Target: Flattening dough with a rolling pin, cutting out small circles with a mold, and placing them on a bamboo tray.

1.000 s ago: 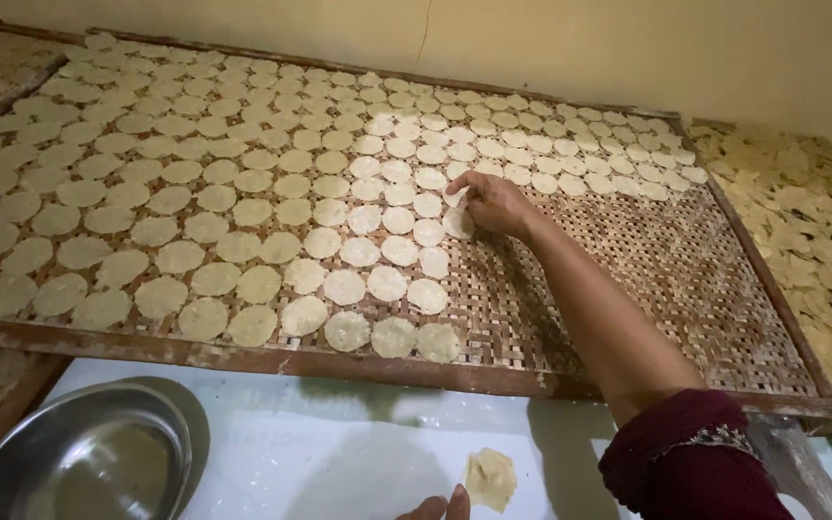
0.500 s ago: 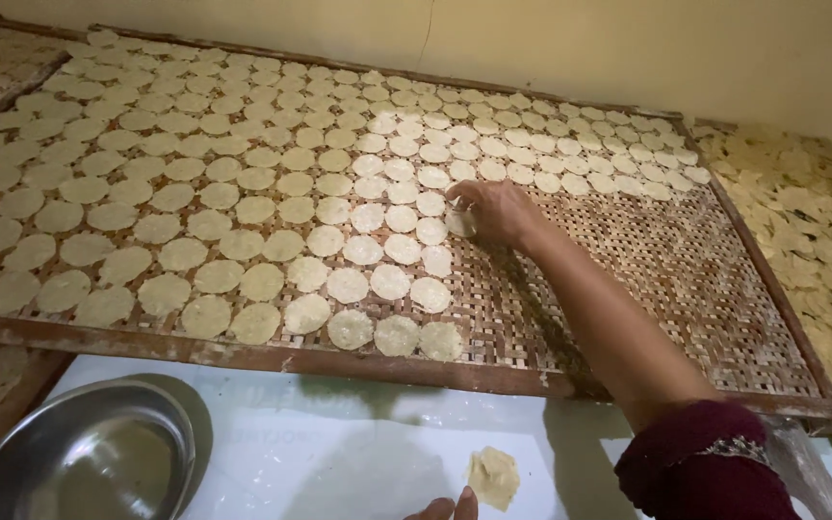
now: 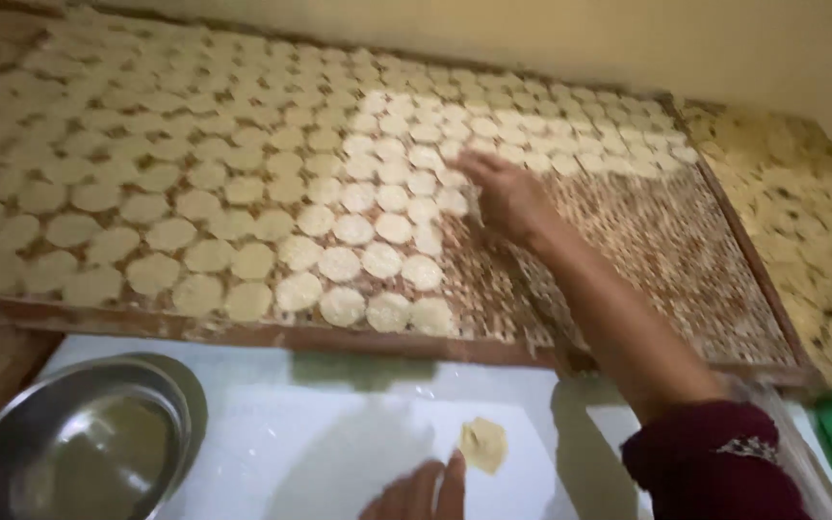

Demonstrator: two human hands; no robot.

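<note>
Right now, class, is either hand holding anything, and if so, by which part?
Nothing is clearly held. The right hand lies open over the woven tray beside the dough discs. The left hand rests flat, fingertips beside a small dough piece.

Bare woven tray (image 3: pixel 686 260) right of packed dough discs (image 3: pixel 243 193).

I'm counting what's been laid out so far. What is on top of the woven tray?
Rows of pale round dough discs cover most of the woven tray; its right part is bare. The right hand rests at their edge, hiding whatever lies beneath it.
</note>
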